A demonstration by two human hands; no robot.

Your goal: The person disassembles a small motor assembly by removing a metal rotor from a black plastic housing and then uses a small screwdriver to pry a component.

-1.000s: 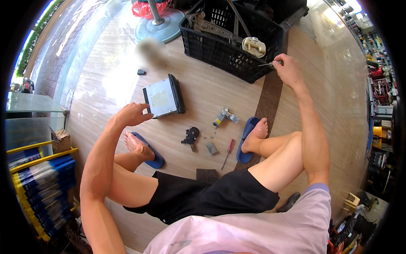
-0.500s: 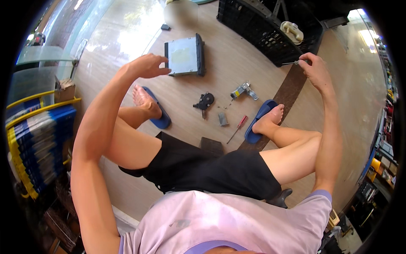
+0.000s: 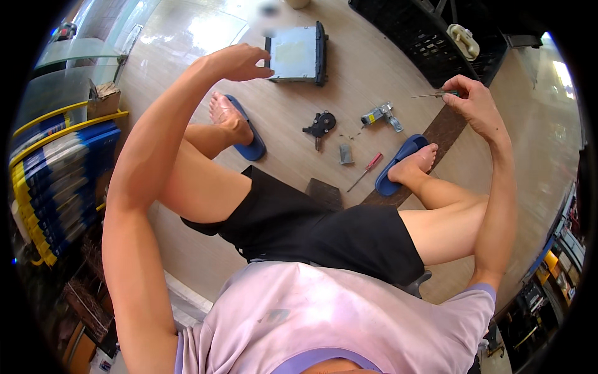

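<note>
**Thin tool in right hand, left hand at the metal box**

Your right hand [image 3: 476, 106] pinches a thin metal tool [image 3: 430, 95] between thumb and fingertips; its shaft sticks out to the left of your fingers, held in the air above the floor. Your left hand [image 3: 240, 62] hangs with fingers curled loosely together, their tips just beside the left edge of the flat metal box [image 3: 298, 53] lying on the wooden floor [image 3: 349, 75]; whether they touch it cannot be told. Below your right fingers lie a small grey motor part [image 3: 381, 115], a black part [image 3: 321, 124], a small metal piece [image 3: 346, 153] and a red-handled screwdriver [image 3: 367, 169]. Beyond your right fingers stands a black crate [image 3: 430, 43].
</note>
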